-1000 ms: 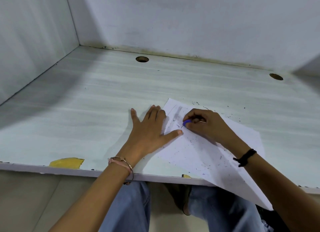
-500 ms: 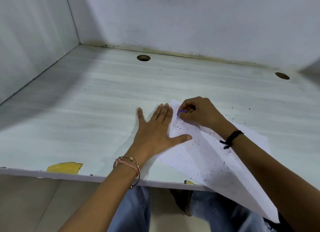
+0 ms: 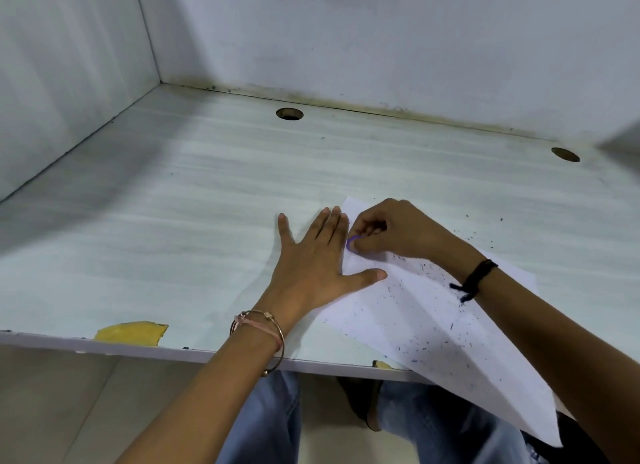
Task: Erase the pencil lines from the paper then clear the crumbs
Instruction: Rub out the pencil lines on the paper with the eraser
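Nearest the viewer, below both forearms, the person's legs in blue jeans (image 3: 270,422) show under the front edge of the bench (image 3: 173,238). A yellow chipped patch (image 3: 131,332) sits on that edge, well to the left of the left wrist.

The white paper (image 3: 433,325) lies at a slant on the bench. Its near corner overhangs the front edge beneath the right forearm, and its far corner reaches up between the two hands. Dark eraser crumbs (image 3: 450,325) are scattered over the sheet, mostly on the stretch between the left thumb and the right wrist. A few more lie on the bare bench beyond the right wrist.

The left hand (image 3: 311,266) lies flat, palm down, fingers straight and spread. It presses on the sheet's left edge, with the thumb stretched across the paper. A thin bangle and a pink cord (image 3: 263,328) circle its wrist.

The right hand (image 3: 398,231) is just beside the left fingers, its own fingers curled and pinching a small purple eraser (image 3: 351,241). The eraser's tip meets the paper near the far corner. A black band (image 3: 476,278) is tied round the right wrist. No pencil lines can be made out under the hands.

Beyond the hands, the bench has two round holes, one (image 3: 289,114) beyond the left hand and one (image 3: 565,154) far to the right. Pale walls (image 3: 381,30) close off the back and left side.
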Available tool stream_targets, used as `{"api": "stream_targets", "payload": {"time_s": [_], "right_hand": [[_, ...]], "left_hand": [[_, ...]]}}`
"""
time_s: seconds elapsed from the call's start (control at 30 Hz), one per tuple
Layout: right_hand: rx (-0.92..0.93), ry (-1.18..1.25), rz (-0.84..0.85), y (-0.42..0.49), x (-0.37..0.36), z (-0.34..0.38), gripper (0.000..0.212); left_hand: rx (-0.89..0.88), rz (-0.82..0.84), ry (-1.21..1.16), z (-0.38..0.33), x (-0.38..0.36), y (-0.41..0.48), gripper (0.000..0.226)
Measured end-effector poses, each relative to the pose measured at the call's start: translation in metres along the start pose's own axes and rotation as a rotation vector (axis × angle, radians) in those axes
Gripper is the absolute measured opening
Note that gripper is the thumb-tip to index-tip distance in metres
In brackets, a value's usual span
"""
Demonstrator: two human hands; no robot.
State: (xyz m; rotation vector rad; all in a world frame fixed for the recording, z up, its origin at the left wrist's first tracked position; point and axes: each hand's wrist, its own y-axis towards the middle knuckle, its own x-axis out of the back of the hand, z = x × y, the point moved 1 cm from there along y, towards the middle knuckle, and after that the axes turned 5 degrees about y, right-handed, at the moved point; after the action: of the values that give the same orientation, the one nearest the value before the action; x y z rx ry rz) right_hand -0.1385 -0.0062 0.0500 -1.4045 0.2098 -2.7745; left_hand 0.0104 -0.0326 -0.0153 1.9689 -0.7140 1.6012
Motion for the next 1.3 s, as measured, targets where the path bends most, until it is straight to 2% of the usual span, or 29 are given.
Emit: {"api": "stream_targets", "payload": {"time_s": [0.1,0.27,0.4,0.53,0.7,0.83,0.97,1.07,1.13,1.23,1.3], "right_hand": [[-0.045,0.013,-0.136,0.007,0.012,-0.005,0.004],[0.014,-0.033,0.013,0.003,-0.002,0.003,0.003],[-0.045,0.028,-0.15,0.008,0.015,-0.008,0.004],[0.044,-0.012,-0.018,-0.001,-0.005,-0.001,0.005],[-0.058,0.039,-0.191,0.009,0.012,-0.013,0.008],[0.036,0.014,-0.075,0.0,-0.007,-0.004,0.005],[-0.034,0.066,-0.207,0.01,0.005,-0.016,0.006],[-0.05,0.102,-0.196,0.013,0.006,-0.024,0.005],[-0.053,0.27,-0.191,0.007,0.007,-0.034,0.006],[-0.082,0.724,-0.215,0.0,0.01,-0.05,0.009],[-0.086,0.783,-0.23,0.0,0.009,-0.054,0.006]], "left_hand": [[0.006,-0.006,-0.004,-0.001,0.0,-0.001,0.109],[-0.006,-0.012,0.013,0.001,-0.002,0.001,0.109],[0.005,-0.004,-0.003,0.0,-0.001,0.0,0.109],[-0.007,0.003,0.01,0.0,-0.001,0.0,0.109],[0.008,-0.009,0.003,0.0,-0.001,0.0,0.109],[0.0,0.01,0.013,0.0,0.0,0.001,0.108],[0.006,0.001,-0.001,-0.001,-0.001,0.0,0.108],[0.011,-0.014,-0.024,-0.001,-0.001,0.0,0.102],[0.031,-0.032,-0.049,-0.001,-0.002,0.001,0.094],[0.061,-0.049,-0.01,-0.004,0.0,0.009,0.083],[0.049,-0.093,0.07,-0.007,0.003,0.016,0.085]]}}
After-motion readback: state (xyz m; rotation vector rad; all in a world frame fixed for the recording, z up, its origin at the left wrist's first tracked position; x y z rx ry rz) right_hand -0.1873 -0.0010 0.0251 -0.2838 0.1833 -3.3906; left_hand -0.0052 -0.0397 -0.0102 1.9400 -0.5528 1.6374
